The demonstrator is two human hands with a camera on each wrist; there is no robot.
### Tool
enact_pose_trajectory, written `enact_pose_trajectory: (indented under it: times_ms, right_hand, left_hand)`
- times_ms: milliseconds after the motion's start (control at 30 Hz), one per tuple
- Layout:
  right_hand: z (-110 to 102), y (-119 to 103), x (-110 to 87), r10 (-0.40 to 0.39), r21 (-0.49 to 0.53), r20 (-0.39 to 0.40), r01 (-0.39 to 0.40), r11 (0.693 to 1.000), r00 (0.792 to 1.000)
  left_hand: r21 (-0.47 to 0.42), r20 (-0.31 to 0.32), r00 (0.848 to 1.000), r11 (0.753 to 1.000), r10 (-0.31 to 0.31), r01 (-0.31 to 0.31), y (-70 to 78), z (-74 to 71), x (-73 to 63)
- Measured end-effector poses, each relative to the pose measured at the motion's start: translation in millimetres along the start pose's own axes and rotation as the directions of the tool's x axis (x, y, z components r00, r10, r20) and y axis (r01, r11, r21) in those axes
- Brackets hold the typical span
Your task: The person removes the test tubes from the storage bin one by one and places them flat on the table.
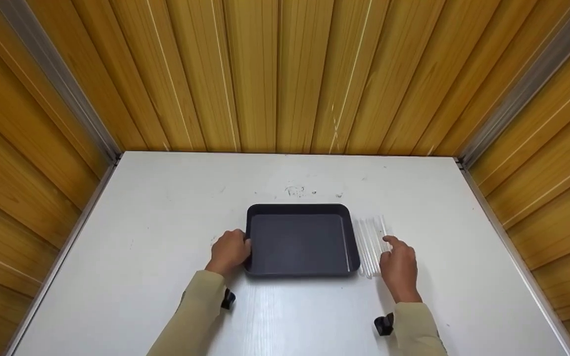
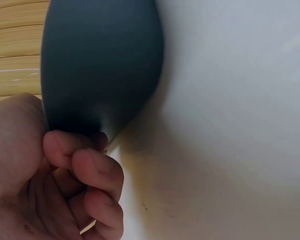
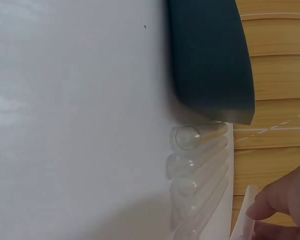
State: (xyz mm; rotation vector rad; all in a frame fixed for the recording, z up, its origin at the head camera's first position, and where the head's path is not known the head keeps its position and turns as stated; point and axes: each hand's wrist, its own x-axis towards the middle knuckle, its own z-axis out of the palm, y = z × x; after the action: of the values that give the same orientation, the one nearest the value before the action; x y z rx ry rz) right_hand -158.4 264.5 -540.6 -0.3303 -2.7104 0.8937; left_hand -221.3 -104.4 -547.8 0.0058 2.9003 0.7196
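Note:
A dark grey rectangular tray (image 1: 297,244) lies flat on the white table. At its left side my left hand (image 1: 229,252) grips the rim, and in the left wrist view the curled fingers (image 2: 97,167) meet the tray's corner (image 2: 100,65). Several clear test tubes (image 1: 368,247) lie side by side just right of the tray; their round open ends (image 3: 187,137) face the right wrist camera. My right hand (image 1: 400,267) is at the outermost tubes. Its thumb and finger pinch one clear tube (image 3: 246,212), tilted up from the others.
A white tabletop (image 1: 141,277) with small dark marks (image 1: 295,191) behind the tray surrounds everything. Wood-patterned walls (image 1: 277,74) close off the back and both sides, with metal strips at the corners. A thin bright line inside the tray's right edge cannot be identified.

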Motion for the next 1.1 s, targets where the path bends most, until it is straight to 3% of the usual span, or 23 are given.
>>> enact_pose_trajectory:
  times_ms: [700, 1100]
  right_hand:
    - [13.0, 15.6, 7.9, 0.058, -0.027, 0.081, -0.056, 0.998, 0.995]
    - [13.6, 7.2, 7.8, 0.033, -0.009, 0.050, -0.033, 0.999, 0.998]
  left_hand:
    - [0.004, -0.028, 1.000, 1.000, 0.003, -0.003, -0.4, 2.5, -1.5]
    - [0.013, -0.016, 1.000, 1.000, 0.006, -0.006, -1.1, 0.7, -0.5]
